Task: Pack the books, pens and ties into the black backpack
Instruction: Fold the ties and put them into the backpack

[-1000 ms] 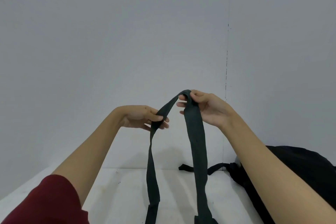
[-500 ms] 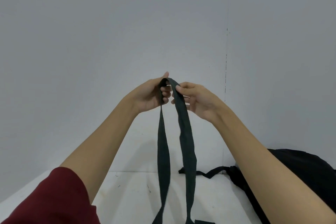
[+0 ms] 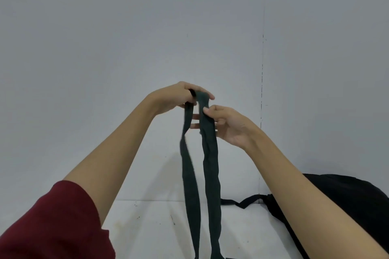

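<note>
Both forearms reach up and forward from the bottom corners of the view, meeting just above the centre. The left hand [image 3: 176,95], at about 11 o'clock of the centre, is turned knuckles-up with its fingers curled over the folded top of a dark green tie [image 3: 209,153], gripping it where the fabric bends. The right hand [image 3: 228,124], just beside it at 4 o'clock of the left hand, faces palm inward; its thumb and fingers pinch the wider strand just beneath the fold. The tie is doubled over at the fold and hangs in two strands, its long axis running close to vertical, from the fold at 12 o'clock down toward 6 o'clock, where both ends leave the view, so whether they reach the white table [image 3: 147,227] cannot be told. The narrower strand hangs on the left, the wider on the right, a slim gap between them. A dark red sleeve [image 3: 52,227] covers the left upper arm at 7 o'clock. The black backpack [image 3: 347,195] lies on the table at 4 o'clock, partly hidden behind the right forearm, one strap [image 3: 242,203] trailing leftward toward the tie.
</note>
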`<control>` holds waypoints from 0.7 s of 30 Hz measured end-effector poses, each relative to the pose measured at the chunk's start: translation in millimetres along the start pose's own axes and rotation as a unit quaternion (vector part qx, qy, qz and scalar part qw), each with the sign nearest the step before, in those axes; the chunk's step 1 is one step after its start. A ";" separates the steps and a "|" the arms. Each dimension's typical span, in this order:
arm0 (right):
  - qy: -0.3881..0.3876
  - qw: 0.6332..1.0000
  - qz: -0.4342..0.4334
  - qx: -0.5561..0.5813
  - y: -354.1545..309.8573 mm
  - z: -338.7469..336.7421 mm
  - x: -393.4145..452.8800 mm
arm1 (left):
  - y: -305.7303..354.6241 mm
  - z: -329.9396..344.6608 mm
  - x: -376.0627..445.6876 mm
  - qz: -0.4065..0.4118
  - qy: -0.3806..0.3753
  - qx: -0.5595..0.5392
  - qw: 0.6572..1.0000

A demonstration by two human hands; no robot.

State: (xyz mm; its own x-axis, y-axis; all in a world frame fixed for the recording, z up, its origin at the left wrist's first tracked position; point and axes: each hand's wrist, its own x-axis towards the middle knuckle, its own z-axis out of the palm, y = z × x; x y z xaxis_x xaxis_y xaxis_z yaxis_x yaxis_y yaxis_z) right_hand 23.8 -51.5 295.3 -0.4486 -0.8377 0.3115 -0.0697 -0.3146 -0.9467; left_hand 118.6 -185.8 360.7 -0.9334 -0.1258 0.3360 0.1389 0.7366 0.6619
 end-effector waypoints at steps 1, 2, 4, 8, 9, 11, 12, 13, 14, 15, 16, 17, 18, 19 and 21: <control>-0.004 1.000 0.001 -0.003 0.4 0.8 -0.5 | -0.1 -2.2 0.7 0.002 0.021 0.010 1.000; -0.002 1.000 0.000 -0.003 0.6 2.0 -0.8 | 0.7 -2.9 1.2 0.005 0.037 0.002 0.999; 0.010 1.000 -0.005 0.012 0.2 4.8 0.2 | 5.1 -1.8 3.4 0.018 0.070 -0.017 0.997; 0.017 0.998 -0.027 0.057 1.1 13.1 3.2 | 14.3 2.7 9.6 0.018 0.129 0.013 0.991; 0.042 0.997 -0.037 0.059 1.7 14.5 4.7 | 11.9 2.3 10.4 0.012 0.138 0.015 0.990; 0.118 0.990 -0.067 0.046 1.6 14.5 9.0 | 0.7 1.6 7.7 -0.015 0.128 -0.020 0.991; 0.155 0.983 -0.085 0.038 -0.3 13.9 11.0 | -6.0 3.5 4.2 -0.027 0.114 -0.058 0.991; 0.187 0.977 -0.099 0.031 -2.2 13.8 13.2 | -13.6 7.4 -1.1 -0.036 0.098 -0.108 0.989; 0.213 0.970 -0.111 0.028 -5.4 13.6 15.2 | -20.1 13.1 -5.2 -0.040 0.082 -0.161 0.983; 0.234 0.964 -0.120 0.029 -7.5 13.4 17.9 | -26.4 21.0 -8.9 -0.044 0.066 -0.211 0.974; 0.250 0.959 -0.127 0.036 -10.1 14.1 21.1 | -30.8 30.7 -12.6 -0.045 0.052 -0.239 0.969; 0.258 0.956 -0.132 0.050 -13.0 16.5 24.5 | -33.1 40.9 -15.8 -0.041 0.041 -0.244 0.968; 0.263 0.953 -0.136 0.064 -15.3 19.3 28.0 | -34.0 50.8 -18.1 -0.036 0.033 -0.236 0.970; 0.273 0.950 -0.139 0.066 -17.9 21.5 32.5 | -33.6 58.9 -18.8 -0.028 0.030 -0.234 0.971; 0.291 0.946 -0.137 0.046 -24.5 25.6 38.0 | -29.8 65.4 -18.7 -0.025 0.051 -0.273 0.960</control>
State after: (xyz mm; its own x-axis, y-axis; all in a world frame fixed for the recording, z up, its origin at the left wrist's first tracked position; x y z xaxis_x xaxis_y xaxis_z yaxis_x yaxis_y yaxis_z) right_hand 31.3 -87.0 332.5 -0.8408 -0.3411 0.4203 -0.1882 -0.5438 -0.8179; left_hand 110.3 -161.9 290.8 -0.9104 -0.2370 0.3390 0.2724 0.2735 0.9225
